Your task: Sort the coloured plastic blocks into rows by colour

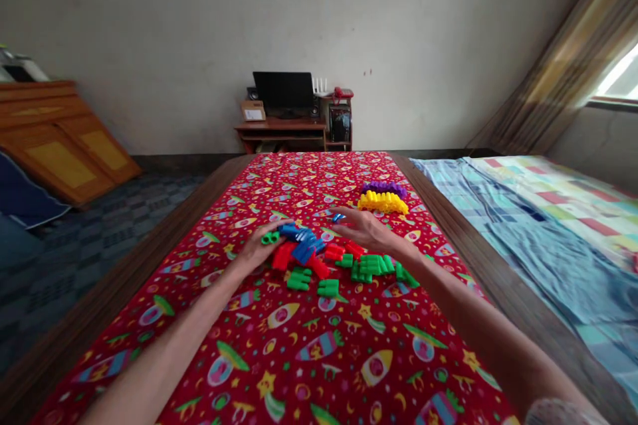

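Note:
A heap of plastic building blocks lies mid-table on the red patterned cloth (309, 345): blue blocks (299, 239), red blocks (319, 262) and green blocks (371, 267). My left hand (259, 249) rests at the heap's left edge, fingers curled around a small green block (270, 237) and touching the blue ones. My right hand (366, 229) hovers over the heap's right side, palm down and fingers stretched out. Its fingertips reach a small blue block (339, 217).
Sorted rows of yellow blocks (383, 202) and purple blocks (383, 187) lie beyond my right hand. A bed with a checked cover (538, 226) adjoins the table on the right. A desk with a monitor (284, 96) stands at the far wall, and a wooden cabinet (60, 139) at the left.

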`<act>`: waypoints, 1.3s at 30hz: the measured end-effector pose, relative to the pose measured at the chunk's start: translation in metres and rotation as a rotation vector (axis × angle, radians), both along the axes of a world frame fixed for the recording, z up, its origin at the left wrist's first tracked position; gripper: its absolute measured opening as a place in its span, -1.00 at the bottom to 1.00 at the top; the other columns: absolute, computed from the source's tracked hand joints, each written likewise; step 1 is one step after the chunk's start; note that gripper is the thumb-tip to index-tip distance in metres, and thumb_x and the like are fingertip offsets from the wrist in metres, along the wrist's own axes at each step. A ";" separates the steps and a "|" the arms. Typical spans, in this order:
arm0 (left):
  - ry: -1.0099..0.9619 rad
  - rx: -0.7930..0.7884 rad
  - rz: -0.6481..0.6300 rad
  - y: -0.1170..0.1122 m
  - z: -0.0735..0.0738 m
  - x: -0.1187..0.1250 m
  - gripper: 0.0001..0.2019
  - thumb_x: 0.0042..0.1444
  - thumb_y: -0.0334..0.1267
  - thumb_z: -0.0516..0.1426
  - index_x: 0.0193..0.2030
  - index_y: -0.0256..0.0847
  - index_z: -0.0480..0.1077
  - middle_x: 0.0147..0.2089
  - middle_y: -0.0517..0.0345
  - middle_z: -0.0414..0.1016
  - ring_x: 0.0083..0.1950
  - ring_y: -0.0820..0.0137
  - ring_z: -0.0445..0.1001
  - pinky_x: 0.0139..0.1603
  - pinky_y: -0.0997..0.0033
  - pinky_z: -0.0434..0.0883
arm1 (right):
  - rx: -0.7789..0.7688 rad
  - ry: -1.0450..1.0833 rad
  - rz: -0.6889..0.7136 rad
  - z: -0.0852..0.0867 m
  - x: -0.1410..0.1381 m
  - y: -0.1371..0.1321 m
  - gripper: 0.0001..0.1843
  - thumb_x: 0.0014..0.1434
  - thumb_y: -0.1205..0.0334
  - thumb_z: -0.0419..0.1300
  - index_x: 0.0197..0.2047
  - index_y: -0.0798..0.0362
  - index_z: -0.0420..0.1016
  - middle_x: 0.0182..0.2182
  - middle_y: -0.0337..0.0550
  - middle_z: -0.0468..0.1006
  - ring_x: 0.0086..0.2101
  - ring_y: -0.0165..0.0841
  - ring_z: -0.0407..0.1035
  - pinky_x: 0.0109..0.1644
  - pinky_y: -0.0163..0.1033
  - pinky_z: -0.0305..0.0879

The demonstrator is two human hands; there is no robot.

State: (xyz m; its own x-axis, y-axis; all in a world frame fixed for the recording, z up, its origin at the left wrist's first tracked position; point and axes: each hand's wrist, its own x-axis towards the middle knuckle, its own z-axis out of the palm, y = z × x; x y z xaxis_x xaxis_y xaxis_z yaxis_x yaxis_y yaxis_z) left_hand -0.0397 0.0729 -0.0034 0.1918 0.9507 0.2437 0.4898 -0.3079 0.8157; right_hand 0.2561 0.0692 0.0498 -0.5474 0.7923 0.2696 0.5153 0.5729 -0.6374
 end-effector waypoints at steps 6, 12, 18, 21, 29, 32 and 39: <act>0.189 0.033 -0.176 -0.044 -0.012 -0.030 -0.16 0.15 0.18 0.08 0.47 -0.09 -0.11 0.45 -0.09 0.07 0.41 0.03 0.14 0.34 0.04 0.21 | 0.269 -0.548 -0.221 -0.044 0.139 -0.054 -0.12 0.15 -0.27 0.15 0.39 0.05 0.14 0.16 0.26 0.39 0.11 0.09 0.35 0.07 0.14 0.39; 0.755 0.274 -0.136 -0.073 -0.017 0.020 -0.01 -0.09 0.10 0.34 0.44 0.09 -0.03 0.53 -0.06 -0.25 0.47 -0.21 -0.15 0.33 -0.31 0.04 | 0.324 -0.560 -0.090 -0.081 0.119 -0.070 -0.21 0.20 -0.04 0.20 0.41 -0.01 0.06 0.11 0.22 0.41 0.07 0.03 0.36 0.04 0.10 0.41; 0.782 0.344 -0.227 -0.045 -0.010 0.030 -0.07 -0.17 0.10 0.37 0.36 -0.02 0.19 0.47 -0.13 0.00 0.42 -0.14 0.04 0.33 -0.22 0.15 | 0.348 -0.211 0.073 -0.055 0.033 -0.029 -0.33 0.26 0.21 0.15 0.40 -0.01 0.10 0.20 0.16 0.35 0.14 -0.07 0.31 0.13 0.06 0.34; 0.644 0.354 -0.188 -0.029 -0.002 0.010 -0.43 0.20 0.09 0.10 0.27 -0.14 0.31 0.40 -0.13 0.18 0.37 0.04 0.21 0.31 0.01 0.25 | 0.248 -0.059 0.038 -0.031 0.032 0.006 -0.42 0.25 0.10 0.16 0.32 -0.03 0.25 0.07 0.01 0.52 -0.02 -0.18 0.46 0.00 -0.11 0.42; 0.456 0.252 0.092 0.025 -0.009 -0.026 -0.33 0.22 0.22 -0.16 0.14 -0.27 0.39 0.17 -0.12 0.48 0.22 0.15 0.42 0.28 0.13 0.32 | 0.027 -0.051 -0.774 -0.009 0.122 0.131 -0.43 0.37 0.01 -0.11 0.25 0.21 0.33 0.14 0.22 0.43 0.16 -0.06 0.31 0.21 0.02 0.22; 0.401 0.117 0.093 0.041 -0.020 -0.024 -0.27 0.20 0.25 -0.21 0.20 -0.27 0.35 0.23 -0.13 0.43 0.27 0.15 0.37 0.31 0.13 0.28 | -0.064 -0.082 -0.673 -0.016 0.124 0.157 -0.39 0.40 -0.01 -0.22 0.18 0.21 0.41 0.08 0.20 0.48 0.13 -0.10 0.34 0.19 -0.01 0.25; 0.384 0.019 0.039 0.075 -0.014 0.004 -0.23 0.24 0.19 -0.32 0.34 -0.31 0.19 0.35 -0.10 0.28 0.35 0.22 0.28 0.33 0.23 0.25 | -0.244 -0.076 -0.156 -0.038 0.052 0.138 -0.45 0.28 -0.15 0.03 0.07 0.10 0.52 -0.22 -0.08 0.63 -0.26 -0.26 0.50 -0.16 -0.21 0.44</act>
